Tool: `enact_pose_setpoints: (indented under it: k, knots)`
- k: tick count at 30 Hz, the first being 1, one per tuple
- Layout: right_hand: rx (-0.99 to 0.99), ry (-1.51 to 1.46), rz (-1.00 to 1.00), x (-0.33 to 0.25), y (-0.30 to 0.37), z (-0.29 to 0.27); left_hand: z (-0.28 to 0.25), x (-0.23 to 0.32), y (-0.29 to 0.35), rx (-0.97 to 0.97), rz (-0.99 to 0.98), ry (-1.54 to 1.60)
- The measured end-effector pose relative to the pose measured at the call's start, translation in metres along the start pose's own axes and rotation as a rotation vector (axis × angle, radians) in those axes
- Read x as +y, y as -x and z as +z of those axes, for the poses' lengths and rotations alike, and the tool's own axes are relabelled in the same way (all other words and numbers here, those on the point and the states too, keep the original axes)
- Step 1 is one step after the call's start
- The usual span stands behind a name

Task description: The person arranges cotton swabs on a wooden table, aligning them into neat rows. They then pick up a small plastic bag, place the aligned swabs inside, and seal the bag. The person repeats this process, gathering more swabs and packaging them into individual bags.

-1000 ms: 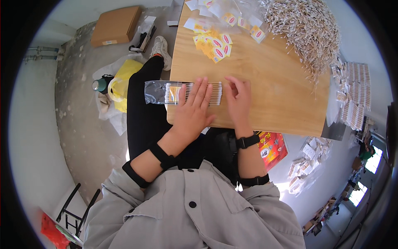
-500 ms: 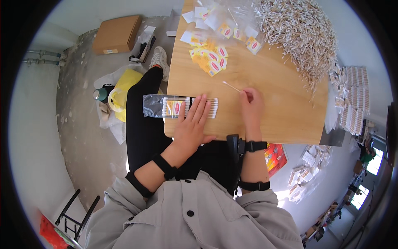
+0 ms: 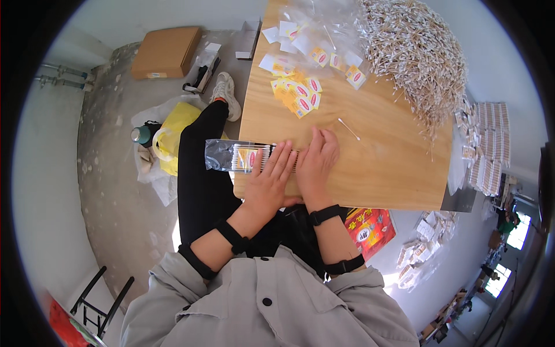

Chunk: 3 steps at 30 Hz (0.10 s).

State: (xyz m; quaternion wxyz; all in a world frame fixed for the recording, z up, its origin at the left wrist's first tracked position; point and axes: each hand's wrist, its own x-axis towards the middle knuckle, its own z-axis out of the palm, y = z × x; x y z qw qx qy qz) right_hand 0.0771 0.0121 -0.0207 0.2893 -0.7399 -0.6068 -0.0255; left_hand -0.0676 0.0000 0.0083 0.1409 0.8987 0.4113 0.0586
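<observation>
A clear plastic bag lies at the table's near left corner, its left end jutting past the edge. In it is a row of cotton swabs with a yellow-and-white card over them. My left hand rests flat across the swabs, fingers stretched and close together. Beside it, my right hand stands on edge at the row's right end, fingers loosely bent, nothing visible in them. It hides most of that end. A single cotton swab lies on the wood up and right of my right hand.
On the wooden table are a big heap of loose swabs, a pile of yellow cards and clear bags. Stacked swab packs stand beyond the right edge. A cardboard box and yellow bag are on the floor.
My right hand has moved left, from beside the lone swab to the row's right end. That swab now lies farther right, at a different angle. My left hand stays on the row.
</observation>
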Motion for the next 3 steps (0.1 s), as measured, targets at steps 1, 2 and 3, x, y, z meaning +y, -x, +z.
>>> enact_pose_setpoints:
  k: [1,2,3]
  knots:
    - [-0.012,0.004,0.008,-0.0024,0.0009,-0.0007,0.0013,-0.0001,0.0002,0.005,-0.005,-0.001]
    - [-0.021,0.012,0.014,-0.0033,-0.0004,-0.0021,0.0023,0.0,-0.0009,0.015,-0.007,-0.002]
    - [-0.024,0.01,0.018,-0.003,-0.0002,-0.0019,0.0033,-0.0002,-0.0006,0.012,-0.005,-0.007]
